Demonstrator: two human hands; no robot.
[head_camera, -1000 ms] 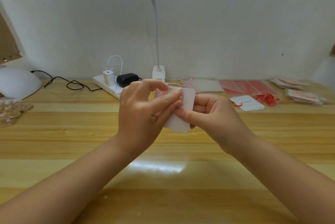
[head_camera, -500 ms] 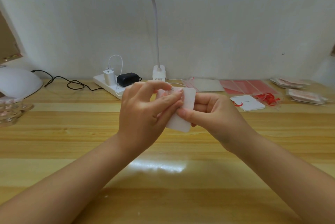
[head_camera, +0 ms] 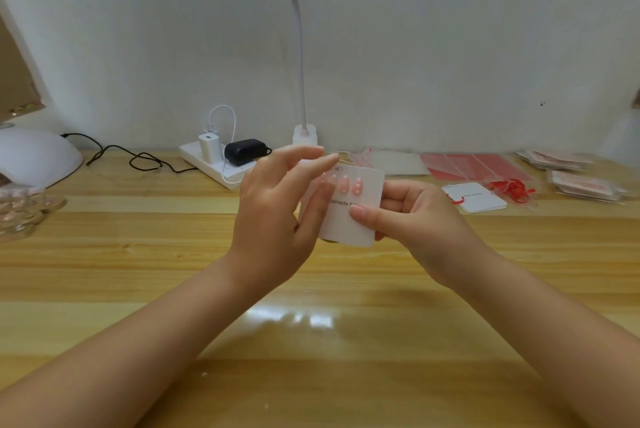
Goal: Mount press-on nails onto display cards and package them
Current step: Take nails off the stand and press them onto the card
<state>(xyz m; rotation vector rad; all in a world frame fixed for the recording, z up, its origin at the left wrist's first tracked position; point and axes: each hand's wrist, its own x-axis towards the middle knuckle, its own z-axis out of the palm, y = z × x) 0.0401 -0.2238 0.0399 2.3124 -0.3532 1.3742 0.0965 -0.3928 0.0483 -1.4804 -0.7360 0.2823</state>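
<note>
Two hands meet over the middle of the pale wooden table, and I read the state of each as follows. My right hand pinches the white rectangular display card at its right edge, thumb across the printed face and the other fingers curled behind it, so the card is held clear of the table surface. My left hand is relaxed, fingers extended and grasping nothing; its fingertips lie over the left part of the card, but I cannot tell whether they touch it. The card sits directly between the hands, nearer the right, which alone carries it. Its long axis runs roughly up and down in the head view, leaning slightly to the right at the top, with the printed face turned toward me. Three small pink press-on nails show in a row across the upper part of the card, each with its long axis parallel to that of the card; further nails may lie under the left fingers, hidden. I judge that mounting on this card is nearly complete. The clear red-edged packaging sleeves lie at the far right of the table, on the right hand's side, so I judge that hand better placed to carry the card there.
</note>
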